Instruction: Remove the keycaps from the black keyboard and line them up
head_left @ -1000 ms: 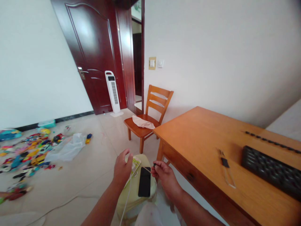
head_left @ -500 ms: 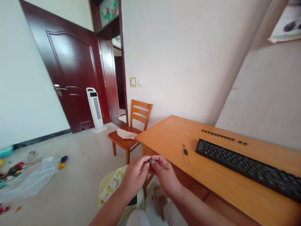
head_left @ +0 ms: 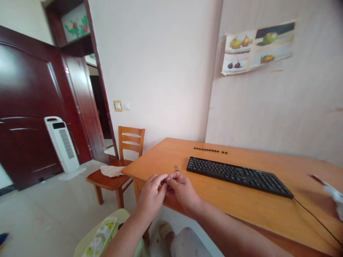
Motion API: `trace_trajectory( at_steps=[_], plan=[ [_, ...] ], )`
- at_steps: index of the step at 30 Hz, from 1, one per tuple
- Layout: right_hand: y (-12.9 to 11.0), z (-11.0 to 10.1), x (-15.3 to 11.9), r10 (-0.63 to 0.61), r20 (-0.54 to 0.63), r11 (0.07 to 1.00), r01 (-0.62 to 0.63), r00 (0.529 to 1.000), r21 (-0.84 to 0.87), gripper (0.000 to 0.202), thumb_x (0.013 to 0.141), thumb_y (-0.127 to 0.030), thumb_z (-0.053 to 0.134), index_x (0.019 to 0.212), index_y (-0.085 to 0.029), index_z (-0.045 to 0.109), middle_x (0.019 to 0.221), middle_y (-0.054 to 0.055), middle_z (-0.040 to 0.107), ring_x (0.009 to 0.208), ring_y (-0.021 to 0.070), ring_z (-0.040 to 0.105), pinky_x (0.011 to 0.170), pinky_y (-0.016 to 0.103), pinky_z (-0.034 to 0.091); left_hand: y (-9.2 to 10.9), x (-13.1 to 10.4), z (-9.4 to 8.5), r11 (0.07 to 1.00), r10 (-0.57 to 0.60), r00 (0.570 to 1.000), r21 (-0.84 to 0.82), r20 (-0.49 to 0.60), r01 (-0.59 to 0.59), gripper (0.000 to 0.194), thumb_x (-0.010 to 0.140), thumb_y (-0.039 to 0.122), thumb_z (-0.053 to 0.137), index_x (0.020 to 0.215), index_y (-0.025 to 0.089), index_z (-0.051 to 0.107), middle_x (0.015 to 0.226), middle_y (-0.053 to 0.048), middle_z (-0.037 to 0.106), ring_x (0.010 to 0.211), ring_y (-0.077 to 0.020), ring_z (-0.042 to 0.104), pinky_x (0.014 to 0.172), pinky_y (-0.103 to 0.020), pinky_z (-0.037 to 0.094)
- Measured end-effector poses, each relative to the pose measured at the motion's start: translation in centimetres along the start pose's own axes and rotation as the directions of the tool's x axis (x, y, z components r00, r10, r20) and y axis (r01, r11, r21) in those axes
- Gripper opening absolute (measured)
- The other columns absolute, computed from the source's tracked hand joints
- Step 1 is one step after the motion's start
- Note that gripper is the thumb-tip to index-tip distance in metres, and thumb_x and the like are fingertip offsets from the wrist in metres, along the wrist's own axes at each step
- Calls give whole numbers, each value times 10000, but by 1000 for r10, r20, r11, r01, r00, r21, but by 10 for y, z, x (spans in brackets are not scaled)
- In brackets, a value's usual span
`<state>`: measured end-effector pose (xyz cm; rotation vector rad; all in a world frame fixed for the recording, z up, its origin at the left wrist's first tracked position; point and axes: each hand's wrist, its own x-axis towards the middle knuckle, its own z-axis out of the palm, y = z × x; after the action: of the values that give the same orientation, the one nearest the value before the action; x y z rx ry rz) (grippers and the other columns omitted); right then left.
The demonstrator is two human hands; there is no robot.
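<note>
Both my hands meet just in front of the table's near left edge, fingers pinched together. Between the fingertips of my left hand [head_left: 152, 194] and my right hand [head_left: 183, 189] is a small black keycap [head_left: 164, 180], mostly covered by the fingers. Just beyond my right hand, a wire keycap puller [head_left: 177, 168] lies on the table, its near part hidden. To the right, a black keyboard [head_left: 235, 175] rests on the wooden table [head_left: 158, 157]. Behind it runs a row of several small black keycaps [head_left: 206, 149], with a gap near its right end.
A wooden chair [head_left: 115, 178] with a pale cloth [head_left: 111, 170] stands left of the table. Below my left arm is a light green stool [head_left: 83, 235] bearing a power strip [head_left: 100, 237]. A white tower fan [head_left: 63, 142] stands by the door. A cable [head_left: 316, 219] trails from the keyboard.
The view has swung right, bringing the fruit pictures and the keyboard's whole length into sight. Both hands still pinch the keycap, now nearer the table's left corner.
</note>
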<state>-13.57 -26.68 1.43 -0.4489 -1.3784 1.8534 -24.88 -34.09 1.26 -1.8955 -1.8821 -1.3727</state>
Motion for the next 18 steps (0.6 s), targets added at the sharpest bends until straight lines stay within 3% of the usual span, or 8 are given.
trace_trajectory(
  at_steps=[5,12,15,18],
  plan=[
    [-21,-29,-3,-13,-58,1000,13,998,-8,366,686,-464,739,774,-181,523,688,-19,613,571,100,555,574,240,470,17,21,23,998,36,999,-46,29,-35,267,873,188,500,1106,220,628,1030,-70,666,982,-193,619,894,-362,498],
    [-36,-83,6,-9,-38,971,-1,999,-239,353,748,-496,656,794,-166,541,691,21,655,589,126,599,559,249,453,21,37,59,995,12,999,-96,35,-9,339,877,193,497,1212,194,548,1089,-92,669,1000,-188,634,911,-368,495],
    [-45,-111,9,-70,-34,913,50,997,-405,307,781,-468,618,802,-170,551,684,9,641,562,120,585,528,238,430,24,45,72,994,19,998,-105,58,-13,398,885,201,492,1283,193,482,1033,-84,679,987,-190,636,912,-375,487],
    [-57,-139,9,-148,-3,794,117,989,-597,232,827,-410,565,815,-178,580,690,0,631,556,120,577,507,229,402,28,55,86,994,41,997,-102,69,-34,424,884,188,489,1306,192,448,1023,-81,675,986,-193,627,908,-376,480]
  ],
)
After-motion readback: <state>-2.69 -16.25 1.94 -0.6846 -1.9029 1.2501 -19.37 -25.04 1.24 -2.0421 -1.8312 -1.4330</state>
